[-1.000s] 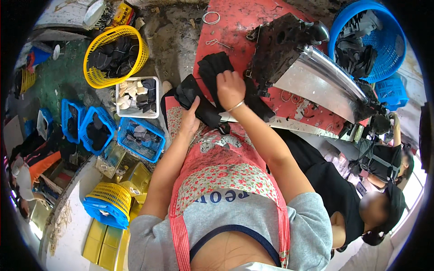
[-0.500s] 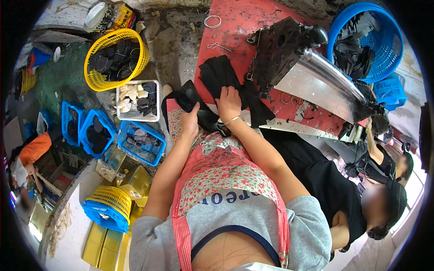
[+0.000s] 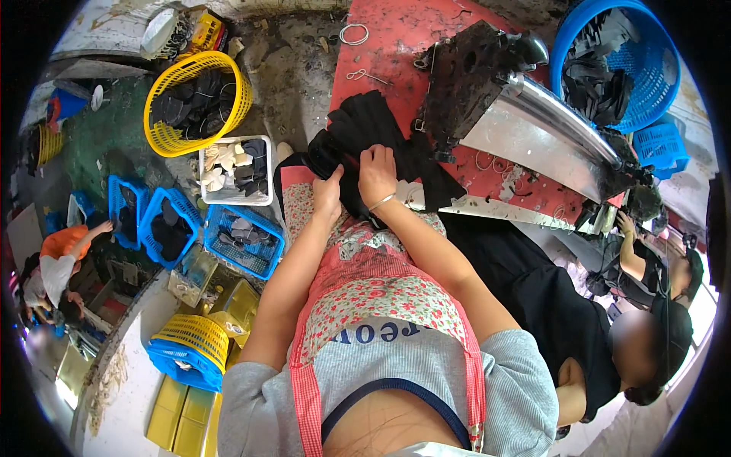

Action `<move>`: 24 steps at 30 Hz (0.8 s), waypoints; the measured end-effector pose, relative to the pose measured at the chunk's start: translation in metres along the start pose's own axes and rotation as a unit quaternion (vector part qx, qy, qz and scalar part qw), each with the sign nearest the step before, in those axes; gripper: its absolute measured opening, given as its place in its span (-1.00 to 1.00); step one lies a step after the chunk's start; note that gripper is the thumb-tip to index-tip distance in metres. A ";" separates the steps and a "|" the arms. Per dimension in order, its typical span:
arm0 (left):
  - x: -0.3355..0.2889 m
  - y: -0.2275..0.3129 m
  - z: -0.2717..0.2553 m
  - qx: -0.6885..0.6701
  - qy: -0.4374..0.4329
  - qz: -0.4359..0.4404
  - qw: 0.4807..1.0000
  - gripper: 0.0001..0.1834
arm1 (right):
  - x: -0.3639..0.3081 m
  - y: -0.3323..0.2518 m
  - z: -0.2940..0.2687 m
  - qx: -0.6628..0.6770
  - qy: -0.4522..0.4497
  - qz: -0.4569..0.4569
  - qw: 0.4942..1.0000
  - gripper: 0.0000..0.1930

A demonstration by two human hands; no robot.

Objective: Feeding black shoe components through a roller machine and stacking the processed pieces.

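My left hand point(image 3: 328, 196) is closed on a dark, curved piece point(image 3: 323, 151) with a rounded, slightly glossy end, thumb on top. I cannot tell its exact kind. Close by on the right, my right hand point(image 3: 378, 177) has its fingers bunched at the edge of the black material; what they pinch is hidden. A fanned row of flat black strips point(image 3: 373, 113) lies just beyond both hands on the red tabletop point(image 3: 388, 57). More black strips point(image 3: 435, 179) continue to the right, toward a dirty metal machine point(image 3: 476, 84).
The machine's metal plate and roller point(image 3: 563, 114) stand at right. A blue round basket point(image 3: 647, 84) holds dark pieces. At left are a yellow basket point(image 3: 246, 103), a white tray point(image 3: 268, 171) and several blue crates point(image 3: 276, 263). A co-worker in black point(image 3: 533, 312) is close on my right.
My left hand has tilted the dark piece and brought it nearer the strips. My right hand has drawn back slightly, fingers curling off the strips. The co-worker at far left has reached toward the crates.
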State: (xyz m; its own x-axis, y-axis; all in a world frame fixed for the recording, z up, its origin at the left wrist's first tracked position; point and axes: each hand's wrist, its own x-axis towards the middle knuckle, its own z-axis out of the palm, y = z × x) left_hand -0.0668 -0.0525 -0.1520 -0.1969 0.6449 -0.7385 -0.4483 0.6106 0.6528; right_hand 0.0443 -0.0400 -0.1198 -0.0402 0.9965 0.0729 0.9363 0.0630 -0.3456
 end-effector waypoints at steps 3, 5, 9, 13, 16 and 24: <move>0.001 -0.001 -0.004 -0.014 -0.026 -0.005 1.000 -0.66 | -0.003 -0.001 0.001 0.017 -0.027 -0.023 0.999 -0.82; 0.001 0.001 -0.005 -0.011 -0.020 -0.015 1.000 -0.64 | -0.004 -0.003 0.002 0.025 -0.034 -0.041 0.998 -0.83; -0.010 0.012 0.000 -0.033 -0.047 -0.031 0.998 -0.63 | -0.006 -0.005 0.009 0.066 0.015 -0.047 0.997 -0.84; -0.017 0.018 -0.002 -0.048 -0.053 -0.050 0.996 -0.66 | -0.006 -0.013 0.006 0.062 -0.040 -0.032 0.997 -0.77; -0.020 0.023 -0.002 -0.129 -0.108 -0.109 0.980 -0.72 | -0.011 -0.021 0.002 0.049 -0.114 -0.084 0.989 -0.75; 0.024 -0.012 -0.006 0.044 0.098 -0.084 0.991 -0.64 | 0.016 0.006 0.010 0.021 0.028 0.016 0.999 -0.76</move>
State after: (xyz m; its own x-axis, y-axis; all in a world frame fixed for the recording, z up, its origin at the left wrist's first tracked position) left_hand -0.0719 -0.0467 -0.1788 -0.2942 0.4341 -0.8514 -0.4138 0.7452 0.5229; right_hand 0.0460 -0.0227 -0.1302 0.0093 0.9935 0.1131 0.9213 0.0355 -0.3873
